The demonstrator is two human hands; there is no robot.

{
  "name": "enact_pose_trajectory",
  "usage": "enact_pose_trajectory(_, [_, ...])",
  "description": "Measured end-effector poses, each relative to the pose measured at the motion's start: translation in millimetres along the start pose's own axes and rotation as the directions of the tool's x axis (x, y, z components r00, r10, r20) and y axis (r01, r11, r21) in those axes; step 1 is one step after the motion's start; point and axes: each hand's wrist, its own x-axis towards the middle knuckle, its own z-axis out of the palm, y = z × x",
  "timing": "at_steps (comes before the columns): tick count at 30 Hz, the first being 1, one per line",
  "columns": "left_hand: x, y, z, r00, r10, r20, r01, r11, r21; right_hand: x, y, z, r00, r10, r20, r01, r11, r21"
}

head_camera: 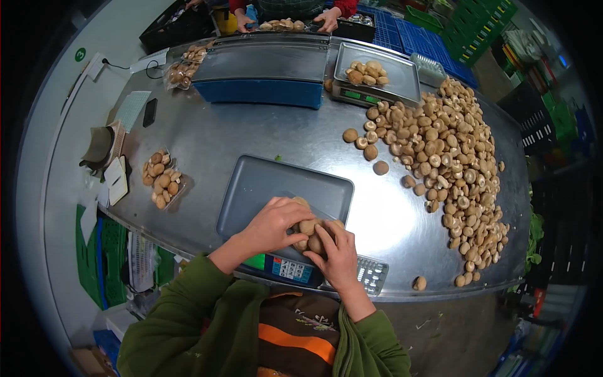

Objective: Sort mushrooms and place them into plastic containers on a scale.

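Observation:
Both my hands close around a small group of brown-capped mushrooms (308, 228) above the near right part of a grey scale tray (254, 188). My left hand (278, 224) holds them from the left, thumb below and fingers over the top. On the right side my right hand (335, 254) has its fingers curled on the caps. Whether a container lies beneath the mushrooms is hidden by my hands. The scale's keypad (291, 269) shows below my wrists, beside a lit green display. Clear plastic punnets (372, 274) lie next to my right wrist.
A large mushroom heap (452, 155) covers the table's right side. Filled punnets (162, 181) stand at the left. Across the table are a blue-sided wrapping machine (264, 92), a second scale (377, 89) bearing mushrooms, and a co-worker's hands (328, 20) at another pack.

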Motion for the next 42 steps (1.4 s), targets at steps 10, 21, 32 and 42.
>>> enact_pose_trajectory(10, [-14,-18,-30,0.962,-0.16,-0.22,0.145,0.986,-0.084,-68,87,-57,0.852,0.474,-0.222,-0.467,0.88,0.089])
enact_pose_trajectory(21, [-50,-46,-53,0.516,-0.609,-0.602,0.305,0.788,-0.536,-262,223,-98,0.605,0.699,-0.382,-0.769,0.386,-0.51])
enact_pose_trajectory(32, [-70,-59,-36,0.495,-0.651,-0.576,0.246,0.741,-0.625,-226,229,-101,0.492,0.814,-0.309,-0.855,0.386,-0.346])
enact_pose_trajectory(42, [-50,-63,11,0.682,-0.719,-0.133,0.55,0.624,-0.555,-36,35,-29,0.755,0.6,0.263,-0.647,0.622,0.441])
